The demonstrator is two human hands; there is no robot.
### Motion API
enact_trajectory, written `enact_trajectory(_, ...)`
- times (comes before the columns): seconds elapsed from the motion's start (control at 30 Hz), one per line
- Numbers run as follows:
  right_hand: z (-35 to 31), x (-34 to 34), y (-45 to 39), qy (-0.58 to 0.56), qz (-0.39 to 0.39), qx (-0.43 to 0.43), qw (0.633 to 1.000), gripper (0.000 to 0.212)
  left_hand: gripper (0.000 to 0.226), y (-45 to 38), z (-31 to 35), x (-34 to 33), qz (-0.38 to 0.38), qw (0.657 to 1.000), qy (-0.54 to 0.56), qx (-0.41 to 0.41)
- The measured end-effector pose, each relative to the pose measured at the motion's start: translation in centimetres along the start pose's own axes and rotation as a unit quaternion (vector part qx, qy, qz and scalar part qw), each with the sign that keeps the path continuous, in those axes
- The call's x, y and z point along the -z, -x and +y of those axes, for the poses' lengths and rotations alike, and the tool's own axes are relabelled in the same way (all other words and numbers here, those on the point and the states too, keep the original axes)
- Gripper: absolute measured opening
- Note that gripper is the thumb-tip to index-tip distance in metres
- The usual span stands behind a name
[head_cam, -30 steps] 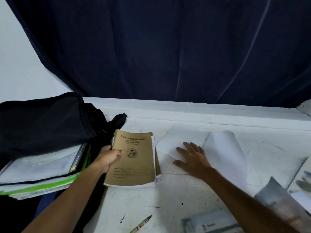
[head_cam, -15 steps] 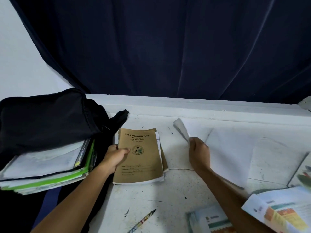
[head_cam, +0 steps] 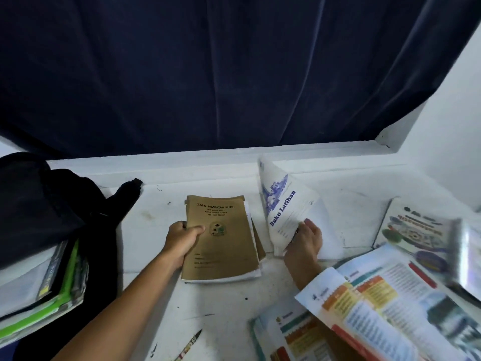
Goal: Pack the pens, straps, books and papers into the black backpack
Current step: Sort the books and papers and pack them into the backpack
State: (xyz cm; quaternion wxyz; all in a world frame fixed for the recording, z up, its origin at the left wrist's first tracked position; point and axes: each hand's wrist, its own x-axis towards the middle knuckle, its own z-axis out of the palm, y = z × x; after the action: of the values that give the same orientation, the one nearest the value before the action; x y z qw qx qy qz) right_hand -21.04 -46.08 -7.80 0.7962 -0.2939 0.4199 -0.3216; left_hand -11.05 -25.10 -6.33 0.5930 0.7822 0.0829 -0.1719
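Note:
My left hand [head_cam: 182, 241] grips the left edge of a stack of brown exercise books [head_cam: 221, 241] lying mid-table. My right hand [head_cam: 304, 238] pinches a white "Buku Latihan" exercise book [head_cam: 283, 207] and holds it bent upward off the table. The black backpack [head_cam: 39, 204] lies at the left with its mouth toward me, and a stack of books with green edges [head_cam: 52, 290] sticks out of it. A black strap [head_cam: 127, 190] of the bag trails onto the table. A pencil [head_cam: 188, 346] lies near the front edge.
Colourful open textbooks [head_cam: 385, 303] overlap at the lower right and cover my right forearm. Another printed book [head_cam: 413, 227] lies at the far right. A dark blue curtain [head_cam: 234, 74] hangs behind the white table [head_cam: 145, 230]. A white wall rises at the right.
My right hand has lifted the white exercise book, so its printed cover now faces me. The view has swung right, and the left hand keeps its grip on the brown books.

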Motion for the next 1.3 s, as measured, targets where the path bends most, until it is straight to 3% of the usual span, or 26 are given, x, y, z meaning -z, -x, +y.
enact_trajectory(0.1,-1.6,0.6,0.3,0.041,-0.028,0.058,0.997,0.035,0.008,0.4,0.6,-1.1,-0.021,1.000,-0.001,-0.014)
enact_trajectory(0.27,-4.2,1.6,-0.1,0.119,-0.047,0.187,0.974,0.019,0.032,0.6,1.3,-2.8,-0.060,0.998,0.006,-0.021)
enact_trajectory(0.37,-6.7,1.9,-2.6,0.237,-0.025,0.204,0.950,0.023,0.029,0.6,1.9,-3.8,-0.055,0.998,-0.016,-0.031)
enact_trajectory(0.47,-8.7,1.9,-4.7,0.341,-0.011,0.120,0.932,0.041,0.031,0.0,2.2,-4.4,-0.043,0.998,-0.032,-0.025)
enact_trajectory(0.57,-10.0,1.7,-5.1,0.361,-0.039,0.037,0.931,0.062,0.046,-0.3,1.9,-5.0,-0.058,0.998,-0.032,-0.017)
enact_trajectory(0.7,-11.1,2.2,-5.0,0.329,-0.063,0.015,0.942,0.066,0.087,-0.3,1.8,-5.8,-0.042,0.990,-0.129,-0.042)
enact_trajectory(0.77,-11.3,2.7,-5.5,0.314,-0.063,0.015,0.947,0.067,0.089,-0.4,2.1,-6.1,0.002,0.961,-0.266,-0.080)
enact_trajectory(0.83,-11.3,3.1,-6.5,0.294,-0.054,0.008,0.954,0.069,0.071,0.1,2.5,-6.7,0.028,0.923,-0.345,-0.165)
enact_trajectory(0.9,-11.5,3.5,-7.2,0.278,-0.045,-0.005,0.960,0.070,0.061,0.7,2.8,-7.9,-0.031,0.916,-0.296,-0.270)
enact_trajectory(0.97,-11.8,3.8,-7.7,0.265,-0.048,-0.033,0.962,0.070,0.068,2.0,3.2,-9.8,-0.135,0.912,-0.228,-0.312)
enact_trajectory(1.07,-12.4,4.4,-8.5,0.229,-0.053,-0.082,0.968,0.068,0.073,4.6,4.0,-13.1,-0.215,0.879,-0.267,-0.330)
enact_trajectory(1.17,-13.1,5.2,-9.4,0.194,-0.079,-0.127,0.970,0.071,0.068,6.1,4.1,-16.5,-0.257,0.806,-0.427,-0.318)
enact_trajectory(1.23,-13.5,5.6,-9.7,0.188,-0.089,-0.142,0.968,0.068,0.066,6.2,3.7,-18.2,-0.252,0.791,-0.483,-0.279)
enact_trajectory(1.3,-13.8,5.7,-9.7,0.209,-0.093,-0.141,0.963,0.053,0.067,6.0,3.5,-19.6,-0.244,0.797,-0.490,-0.253)
